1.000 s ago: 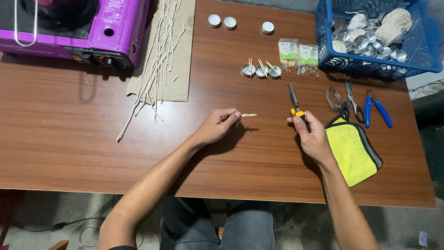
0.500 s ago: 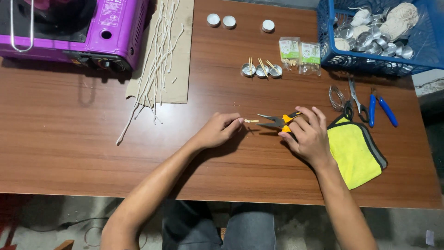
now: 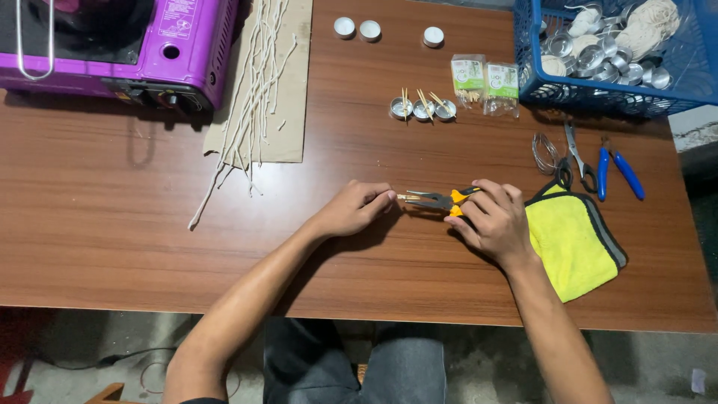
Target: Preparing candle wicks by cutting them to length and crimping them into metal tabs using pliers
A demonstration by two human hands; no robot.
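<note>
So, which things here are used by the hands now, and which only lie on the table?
In use:
- left hand pinching a small wooden stick
- right hand holding orange-handled pliers, tips at the stick

Lying about:
- yellow cloth
- scissors
- blue-handled pliers
- wire coil
- blue basket
- purple stove
- wick strings

Two clear green-labelled packets [image 3: 485,77] beside basket [image 3: 598,101]

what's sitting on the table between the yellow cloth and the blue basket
In the head view, between the yellow cloth and the blue basket lie a coil of wire, black-handled scissors and blue-handled pliers.
</note>
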